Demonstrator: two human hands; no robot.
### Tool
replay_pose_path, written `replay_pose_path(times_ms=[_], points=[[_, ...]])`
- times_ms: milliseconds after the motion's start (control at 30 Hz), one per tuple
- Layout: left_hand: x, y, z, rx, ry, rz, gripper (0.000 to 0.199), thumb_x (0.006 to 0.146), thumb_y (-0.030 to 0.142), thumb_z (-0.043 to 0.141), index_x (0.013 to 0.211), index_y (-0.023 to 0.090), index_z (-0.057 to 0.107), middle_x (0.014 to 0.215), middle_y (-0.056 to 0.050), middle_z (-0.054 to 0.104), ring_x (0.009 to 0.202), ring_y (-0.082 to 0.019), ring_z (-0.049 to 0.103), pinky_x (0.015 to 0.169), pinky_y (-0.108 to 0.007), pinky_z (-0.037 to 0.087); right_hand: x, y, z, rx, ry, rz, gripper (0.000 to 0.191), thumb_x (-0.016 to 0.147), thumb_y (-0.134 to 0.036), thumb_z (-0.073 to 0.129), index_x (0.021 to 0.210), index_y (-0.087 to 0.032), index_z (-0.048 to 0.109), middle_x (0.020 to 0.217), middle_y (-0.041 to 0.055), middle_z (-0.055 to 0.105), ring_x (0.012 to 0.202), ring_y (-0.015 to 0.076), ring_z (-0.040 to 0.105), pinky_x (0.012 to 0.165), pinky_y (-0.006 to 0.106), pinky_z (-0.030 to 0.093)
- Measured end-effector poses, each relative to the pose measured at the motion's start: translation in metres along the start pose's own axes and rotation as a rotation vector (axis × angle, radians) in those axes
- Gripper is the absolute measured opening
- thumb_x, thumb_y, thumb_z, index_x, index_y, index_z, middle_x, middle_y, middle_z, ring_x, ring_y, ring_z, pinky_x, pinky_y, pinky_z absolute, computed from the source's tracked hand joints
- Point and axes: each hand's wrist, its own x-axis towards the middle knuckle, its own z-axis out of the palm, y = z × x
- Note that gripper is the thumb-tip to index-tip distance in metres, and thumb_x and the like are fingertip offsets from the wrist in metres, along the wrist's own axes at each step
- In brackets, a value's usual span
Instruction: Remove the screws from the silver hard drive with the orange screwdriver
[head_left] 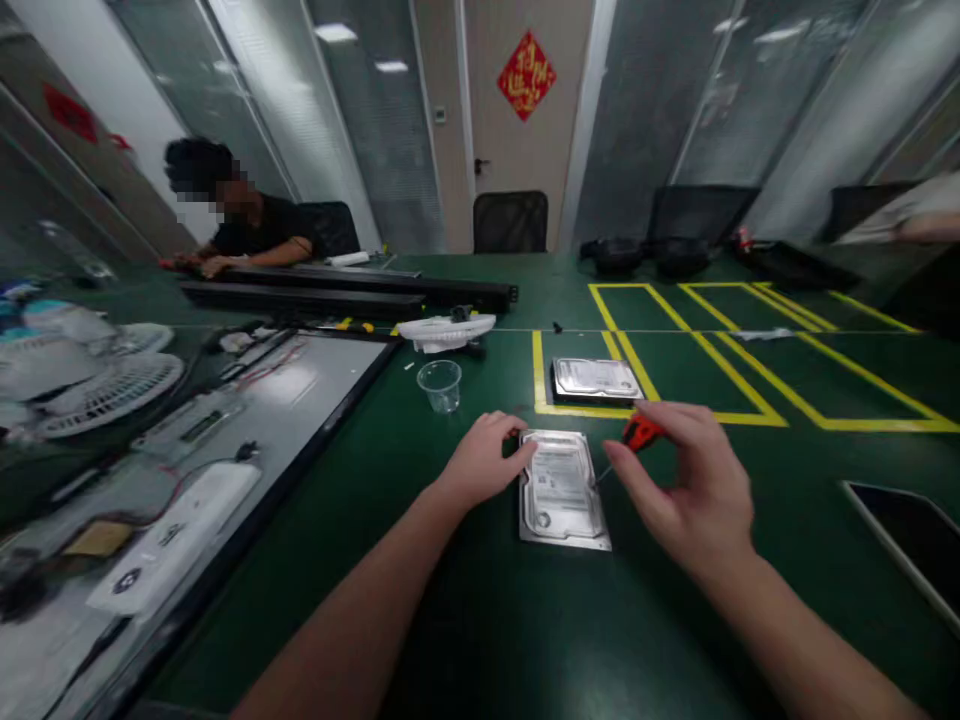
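A silver hard drive (562, 490) with a printed label lies flat on the green table in front of me. My left hand (487, 455) grips its far left corner, thumb on the top face and fingers at the edge. Between the thumb and fingers of my right hand (694, 480) is a screwdriver (640, 432) with a red and black handle. Its thin shaft slants down to the drive's right edge; whether the tip sits in a screw is too small to tell. Behind, a second hard drive (596, 379) rests inside a yellow taped box.
A clear plastic cup (440, 386) stands behind my left hand, near a white plastic part (446, 330). At left lies a large panel (300, 390) with cables and boards; a phone-like dark device (907, 540) is at right. A person (255, 215) sits across the table by long black bars (322, 298).
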Motion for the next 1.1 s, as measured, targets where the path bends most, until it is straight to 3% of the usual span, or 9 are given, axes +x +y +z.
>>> replay_pose_path(times_ms=[167, 567, 1100], points=[[-0.001, 0.002, -0.003, -0.003, -0.006, -0.011, 0.018, 0.099, 0.033, 0.069, 0.109, 0.018, 0.074, 0.108, -0.009, 0.073, 0.104, -0.027, 0.067, 0.093, -0.042, 0.055, -0.002, 0.000, 0.000, -0.014, 0.017, -0.014, 0.054, 0.088, -0.010, 0.082, 0.138, -0.022, 0.064, 0.114, 0.0096, 0.069, 0.102, 0.0246, 0.069, 0.088, 0.040, 0.060], [-0.001, 0.004, -0.004, 0.006, -0.006, -0.006, 0.020, 0.099, 0.033, 0.068, 0.110, 0.018, 0.074, 0.106, -0.009, 0.072, 0.103, -0.027, 0.066, 0.093, -0.044, 0.055, -0.014, 0.000, -0.001, 0.173, -0.051, 0.162, 0.054, 0.095, -0.010, 0.066, 0.147, -0.026, 0.057, 0.128, 0.0102, 0.070, 0.108, 0.0267, 0.073, 0.096, 0.048, 0.059], [-0.001, 0.003, -0.003, 0.009, -0.006, -0.005, 0.019, 0.099, 0.032, 0.069, 0.110, 0.018, 0.075, 0.105, -0.008, 0.072, 0.103, -0.027, 0.066, 0.093, -0.042, 0.054, -0.012, 0.003, 0.001, 0.109, -0.038, 0.107, 0.064, 0.089, -0.012, 0.079, 0.147, -0.028, 0.057, 0.121, 0.0089, 0.072, 0.108, 0.0270, 0.073, 0.096, 0.047, 0.059]])
